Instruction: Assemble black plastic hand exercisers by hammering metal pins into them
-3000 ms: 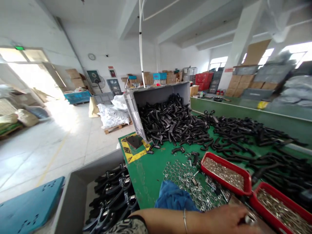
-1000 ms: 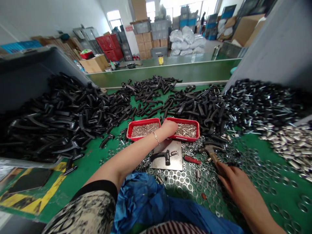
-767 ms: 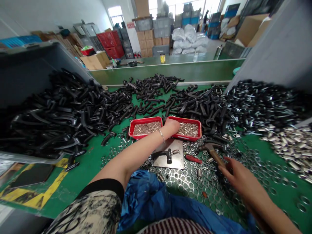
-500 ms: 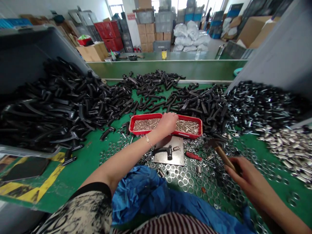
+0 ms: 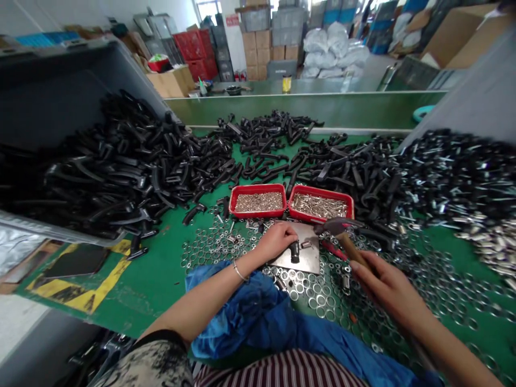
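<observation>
My left hand (image 5: 278, 240) is closed over the black handle part (image 5: 295, 251) on the metal plate (image 5: 300, 262); its fingertips meet near the part's head, and anything smaller between them is hidden. A small coiled silver piece (image 5: 306, 244) lies beside the part. My right hand (image 5: 381, 277) grips the wooden handle of a hammer (image 5: 350, 247), whose dark head is over the plate's right side. Below the hammer head lies a red-handled tool (image 5: 334, 250), partly covered. Two red trays, the left (image 5: 258, 214) and the right (image 5: 321, 219), hold small metal pins behind the plate.
Black parts (image 5: 133, 161) heap up from a grey bin on the left and across the back. Metal rings (image 5: 318, 295) lie around the plate. Black-headed screws (image 5: 455, 166) and silver cylinders (image 5: 494, 247) are piled at right.
My left hand has come from the red trays down to the black part on the plate. The hammer has moved left, closer to the plate. The view has shifted left.
</observation>
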`<state>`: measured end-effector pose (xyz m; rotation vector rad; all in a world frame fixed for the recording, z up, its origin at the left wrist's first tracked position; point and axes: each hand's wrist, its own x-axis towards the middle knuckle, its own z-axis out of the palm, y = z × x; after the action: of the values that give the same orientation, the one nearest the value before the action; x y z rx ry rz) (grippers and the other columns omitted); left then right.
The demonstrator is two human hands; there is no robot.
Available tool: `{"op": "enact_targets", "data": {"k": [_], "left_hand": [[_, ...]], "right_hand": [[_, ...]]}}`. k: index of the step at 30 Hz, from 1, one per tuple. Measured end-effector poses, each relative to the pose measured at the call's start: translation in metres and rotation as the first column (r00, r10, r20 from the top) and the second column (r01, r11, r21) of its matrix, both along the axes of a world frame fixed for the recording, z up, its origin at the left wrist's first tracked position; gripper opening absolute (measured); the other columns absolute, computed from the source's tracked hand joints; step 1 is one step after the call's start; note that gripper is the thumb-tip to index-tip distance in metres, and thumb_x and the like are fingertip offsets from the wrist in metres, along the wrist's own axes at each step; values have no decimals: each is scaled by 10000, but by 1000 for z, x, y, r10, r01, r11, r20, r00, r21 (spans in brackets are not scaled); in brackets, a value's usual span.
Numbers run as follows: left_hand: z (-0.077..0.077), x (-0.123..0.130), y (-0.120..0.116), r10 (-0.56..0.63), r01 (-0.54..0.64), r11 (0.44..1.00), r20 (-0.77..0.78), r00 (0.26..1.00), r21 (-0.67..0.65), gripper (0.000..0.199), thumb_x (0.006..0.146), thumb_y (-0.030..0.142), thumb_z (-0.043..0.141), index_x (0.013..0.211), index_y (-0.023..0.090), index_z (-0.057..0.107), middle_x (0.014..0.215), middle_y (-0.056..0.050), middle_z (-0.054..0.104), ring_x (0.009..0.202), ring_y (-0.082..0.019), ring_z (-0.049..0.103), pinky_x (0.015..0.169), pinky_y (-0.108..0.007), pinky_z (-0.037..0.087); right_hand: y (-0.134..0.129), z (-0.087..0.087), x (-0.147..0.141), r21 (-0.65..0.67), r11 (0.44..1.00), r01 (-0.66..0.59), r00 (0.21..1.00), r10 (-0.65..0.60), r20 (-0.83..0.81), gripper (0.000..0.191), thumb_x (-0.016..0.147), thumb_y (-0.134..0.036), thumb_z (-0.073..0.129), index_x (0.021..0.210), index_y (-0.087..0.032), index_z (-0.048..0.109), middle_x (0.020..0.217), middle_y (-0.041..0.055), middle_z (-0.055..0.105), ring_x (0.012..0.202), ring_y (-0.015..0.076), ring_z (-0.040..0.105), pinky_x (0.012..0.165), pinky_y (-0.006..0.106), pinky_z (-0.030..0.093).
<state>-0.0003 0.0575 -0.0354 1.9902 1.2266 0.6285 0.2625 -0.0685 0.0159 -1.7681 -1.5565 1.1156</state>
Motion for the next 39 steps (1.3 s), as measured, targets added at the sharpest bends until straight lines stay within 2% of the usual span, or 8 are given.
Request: {"op": "enact_targets", "data": {"k": [5, 10, 16, 22, 29, 34, 37, 39], "left_hand": [[5, -2, 1, -53, 55, 998, -78, 996, 32, 123, 865, 224, 614, 792, 150, 681, 859, -61, 681, 842, -200, 625, 786, -319, 476], [21, -3, -4, -248, 341, 908, -345, 905, 243, 212, 935, 300, 536, 926, 133, 667, 973, -115, 654, 1016, -273, 586, 929, -435, 433], [16, -15, -25, -210, 287, 926, -294, 932, 247, 1036, 693, 530, 791, 1488, 121, 269, 1336, -202, 510, 1207, -372, 495, 1037, -541, 389], [0, -17, -27, -232, 280, 946, -262, 937, 163, 997, 701, 402, 812, 1479, 104, 263, 1300, -223, 522, 1218, -396, 505, 1022, -559, 430], [19, -19, -54, -170, 168, 971, -3, 985, 170, 894, 747, 568, 741, 1445, 174, 346, 1299, -172, 540, 1199, -340, 519, 1022, -532, 459], [31, -23, -91, -205, 180, 948, 70, 976, 264, 873, 756, 588, 725, 1419, 133, 384, 1257, -170, 573, 1158, -306, 536, 1037, -477, 451], [41, -49, -78, -242, 236, 919, -21, 970, 317, 830, 808, 578, 679, 1437, 127, 380, 1317, -178, 544, 1215, -296, 507, 1073, -448, 427], [49, -80, -43, -134, 153, 930, -79, 988, 333, 653, 896, 519, 600, 1425, 181, 417, 1373, -149, 514, 1277, -271, 467, 1102, -438, 399]], "right_hand": [[-3, -22, -8, -113, 994, -2, 987, -16, -160, 498, 915, -559, 528, 1289, -232, 497, 741, -10, 623, 422, 119, 475, 356, 241, 373], [-4, -20, -7, -33, 995, -99, 995, 100, 30, 497, 944, -531, 492, 1330, -220, 527, 778, 36, 688, 461, 146, 546, 407, 260, 408], [-5, -3, -19, 224, 957, -187, 949, 116, 294, 449, 984, -467, 429, 1363, -242, 513, 1151, 118, 701, 880, 255, 698, 685, 348, 532], [9, -35, -22, 35, 965, -261, 919, 237, 315, 455, 1007, -466, 329, 1299, -193, 546, 911, 89, 732, 797, 265, 706, 703, 394, 553], [25, -37, -22, 475, 835, -279, 900, 56, 432, 517, 951, -494, 456, 1380, -216, 537, 1342, 153, 591, 1204, 339, 569, 1040, 537, 418], [35, -26, -45, 150, 925, -349, 937, 339, 86, 371, 942, -506, 509, 1183, -261, 649, 1062, 51, 714, 875, 222, 699, 758, 315, 578], [33, -28, -51, 264, 907, -328, 945, 310, 108, 305, 911, -485, 569, 1086, -256, 670, 1033, 55, 715, 932, 244, 692, 819, 339, 573], [29, -31, -50, 423, 843, -334, 941, 269, 206, 273, 886, -457, 612, 1085, -280, 672, 1102, 65, 707, 1052, 276, 667, 907, 386, 554]]}}
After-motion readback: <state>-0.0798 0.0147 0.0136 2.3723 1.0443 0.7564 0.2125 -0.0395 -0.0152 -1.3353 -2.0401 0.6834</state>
